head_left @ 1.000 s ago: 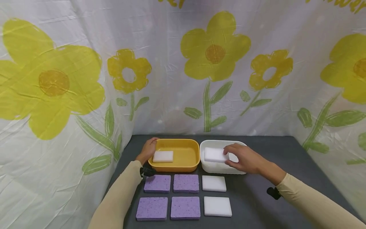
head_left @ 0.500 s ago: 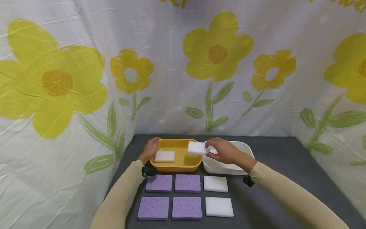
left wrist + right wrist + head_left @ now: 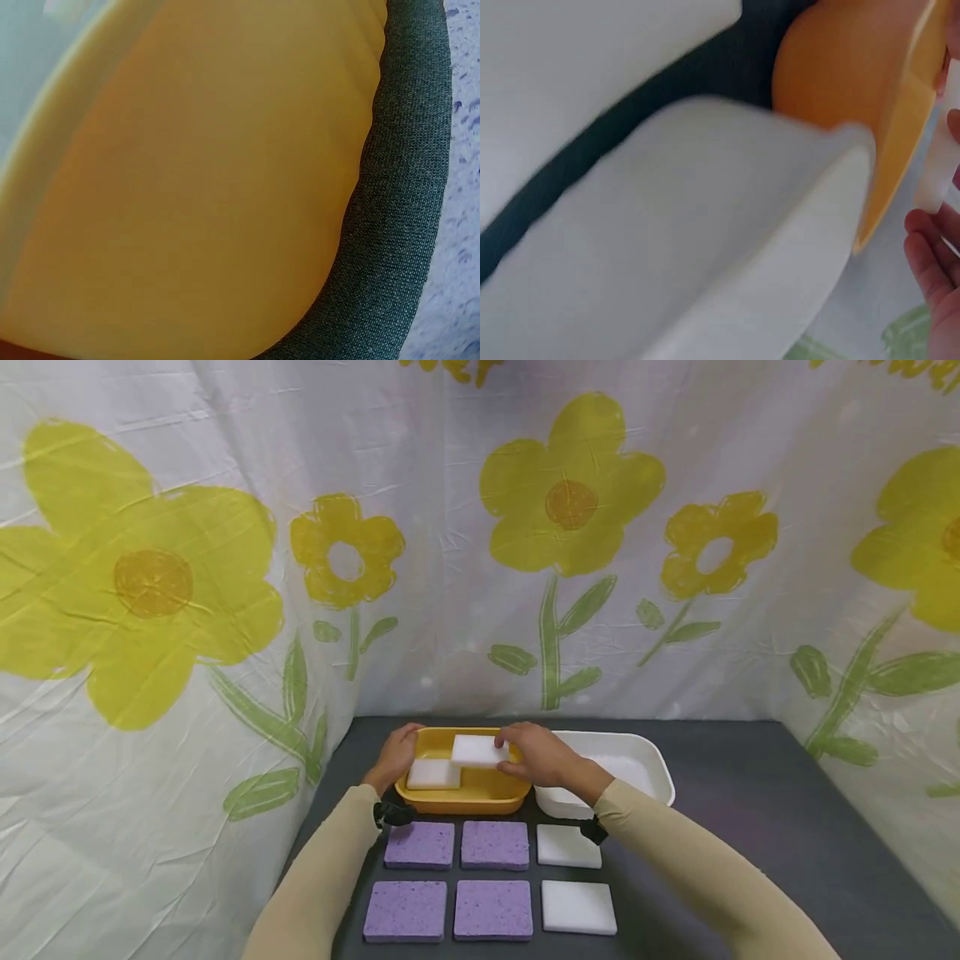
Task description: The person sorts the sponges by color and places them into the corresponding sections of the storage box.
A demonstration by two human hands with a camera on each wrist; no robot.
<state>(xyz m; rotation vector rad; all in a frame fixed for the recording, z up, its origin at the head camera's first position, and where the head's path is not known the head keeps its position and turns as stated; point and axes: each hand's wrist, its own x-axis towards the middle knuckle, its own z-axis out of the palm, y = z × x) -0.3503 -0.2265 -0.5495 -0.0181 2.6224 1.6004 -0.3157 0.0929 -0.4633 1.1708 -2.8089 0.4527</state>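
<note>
My right hand (image 3: 543, 756) pinches a white sponge (image 3: 474, 750) between thumb and fingers, above the yellow tub (image 3: 461, 806). In the right wrist view its fingertips (image 3: 928, 259) meet the end of that sponge (image 3: 936, 169). Another white sponge (image 3: 431, 775) lies in the tub's left part, partly overlapped by the held one in the head view. My left hand (image 3: 393, 760) holds the tub at its left rim; some of its fingers are hidden. The left wrist view is filled by the tub's yellow wall (image 3: 210, 187).
Right beside the yellow tub stands a white tub (image 3: 637, 764), partly behind my right forearm. In front lie several purple sponges (image 3: 405, 912) in two rows, with a white sponge (image 3: 579, 907) at the right of each row. A flowered curtain (image 3: 450, 635) hangs behind the dark table (image 3: 720, 793).
My right hand has lifted the white sponge from the white tub and carried it left, over the yellow tub. My left hand has stayed at the yellow tub's rim.
</note>
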